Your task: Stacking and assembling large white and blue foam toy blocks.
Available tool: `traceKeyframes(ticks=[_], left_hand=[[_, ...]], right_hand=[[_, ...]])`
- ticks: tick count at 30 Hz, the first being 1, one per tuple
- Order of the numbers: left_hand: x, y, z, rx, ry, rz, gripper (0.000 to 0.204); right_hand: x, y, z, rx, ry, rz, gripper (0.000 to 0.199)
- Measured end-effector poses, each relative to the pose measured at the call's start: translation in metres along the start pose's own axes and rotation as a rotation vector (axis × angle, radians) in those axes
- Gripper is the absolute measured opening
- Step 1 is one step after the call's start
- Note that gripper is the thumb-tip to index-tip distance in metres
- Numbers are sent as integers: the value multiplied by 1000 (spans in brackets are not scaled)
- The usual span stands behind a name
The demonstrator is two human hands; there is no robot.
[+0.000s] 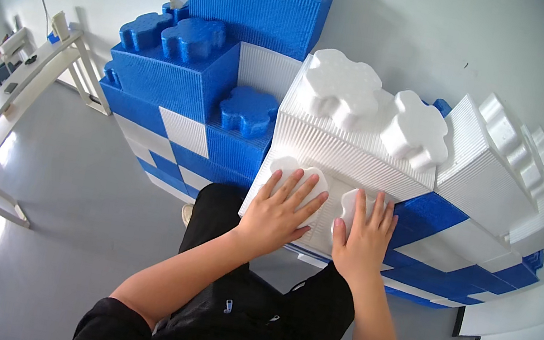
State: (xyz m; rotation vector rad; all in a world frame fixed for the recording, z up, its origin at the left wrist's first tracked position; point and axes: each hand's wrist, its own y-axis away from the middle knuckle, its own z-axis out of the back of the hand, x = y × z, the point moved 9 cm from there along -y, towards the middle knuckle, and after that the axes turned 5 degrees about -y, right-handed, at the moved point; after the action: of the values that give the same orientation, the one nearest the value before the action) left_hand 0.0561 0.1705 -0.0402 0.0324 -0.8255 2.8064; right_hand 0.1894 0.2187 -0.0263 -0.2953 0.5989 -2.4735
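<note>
Now both your hands are flat on the low white block [326, 217] at the front of the wall of giant bricks, right against your legs. Your left hand [276, 214] lies over its left stud [300, 173], fingers [294, 188] spread and stretched forward, gripping nothing. Your right hand [363, 237] covers the other stud [351, 202], fingers close together and pressed flat. Just behind sits a taller white block [349, 147] with two flower-shaped studs. To the left rise big blue blocks [180, 74], and blue and white bricks checker the wall below. Far left, a white frame [14, 103] stands on the grey floor [83, 209]
</note>
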Motion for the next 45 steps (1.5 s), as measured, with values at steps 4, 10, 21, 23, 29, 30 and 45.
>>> traceKeyframes(ticks=[4, 10, 21, 23, 29, 30, 45], left_hand=[[-13, 28, -3, -3, 39, 10, 75], [-34, 49, 1, -5, 8, 9, 81], [-4, 11, -1, 38, 64, -38, 78], [2, 7, 4, 70, 87, -15, 76], [-3, 0, 2, 175, 94, -83, 75], [-2, -3, 6, 148, 94, -89, 76], [-14, 12, 12, 276, 124, -102, 89]], right_hand=[[9, 25, -2, 113, 5, -12, 77], [11, 43, 8, 149, -68, -28, 94], [2, -2, 1, 53, -128, 68, 95], [7, -3, 4, 51, -131, 77, 95], [1, 8, -1, 107, -82, 2, 96], [0, 10, 0, 83, -86, 19, 96], [7, 41, 18, 22, -162, 11, 89]])
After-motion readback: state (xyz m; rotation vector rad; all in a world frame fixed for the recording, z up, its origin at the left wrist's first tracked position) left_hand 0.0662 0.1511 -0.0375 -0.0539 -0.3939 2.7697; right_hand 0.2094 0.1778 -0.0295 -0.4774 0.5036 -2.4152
